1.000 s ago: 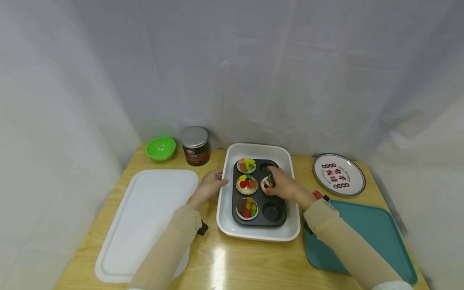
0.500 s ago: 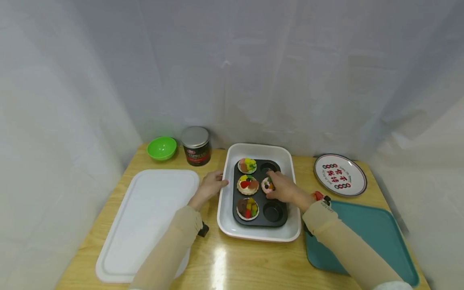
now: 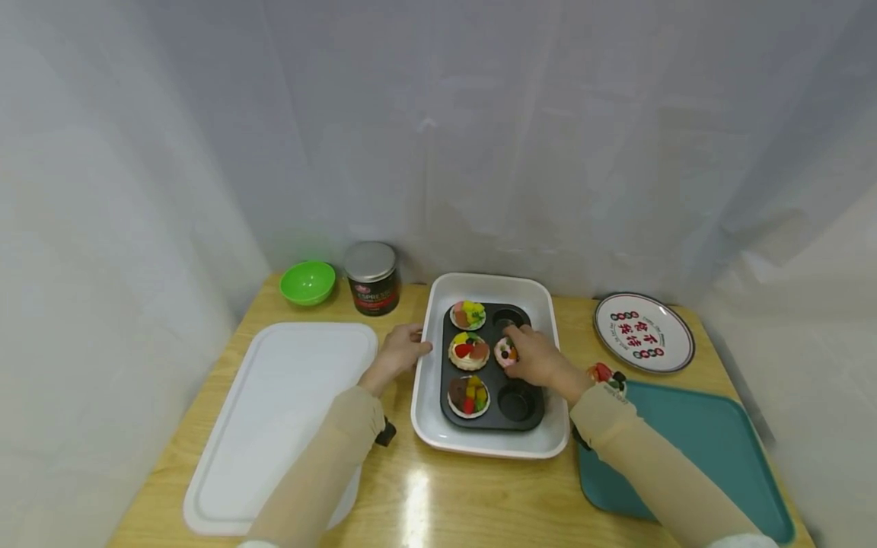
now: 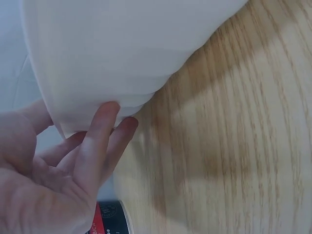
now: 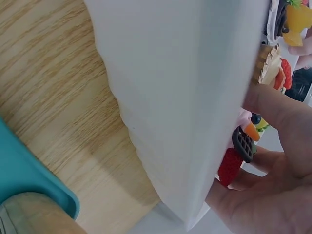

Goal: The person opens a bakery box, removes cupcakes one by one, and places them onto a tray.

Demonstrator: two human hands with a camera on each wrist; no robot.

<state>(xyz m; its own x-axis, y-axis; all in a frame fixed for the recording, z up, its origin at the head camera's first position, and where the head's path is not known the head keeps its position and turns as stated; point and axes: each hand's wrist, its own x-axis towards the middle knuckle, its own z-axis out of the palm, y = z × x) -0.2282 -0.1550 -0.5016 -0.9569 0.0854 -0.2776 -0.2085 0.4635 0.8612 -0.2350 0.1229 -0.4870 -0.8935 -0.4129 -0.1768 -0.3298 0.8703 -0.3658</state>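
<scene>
My left hand holds the left side wall of a deep white basin, with the thumb over the rim and the other fingers against the outer wall. Inside the basin lies a black muffin tin. Its left column bears three fruit-topped tarts, the far one, the middle one and the near one. My right hand pinches a pink-cream fruit tart at the middle right cup, thumb on one side and fingers on the other. The right wrist view shows a strawberry beside these fingers.
A white tray lies on the left and a teal tray on the right, with red fruit partly behind the right sleeve. At the back stand a green bowl, an espresso tin and a printed plate.
My right hand has shifted slightly on the pink tart, whose top shows a little more now. The left hand stays at the basin's side.
</scene>
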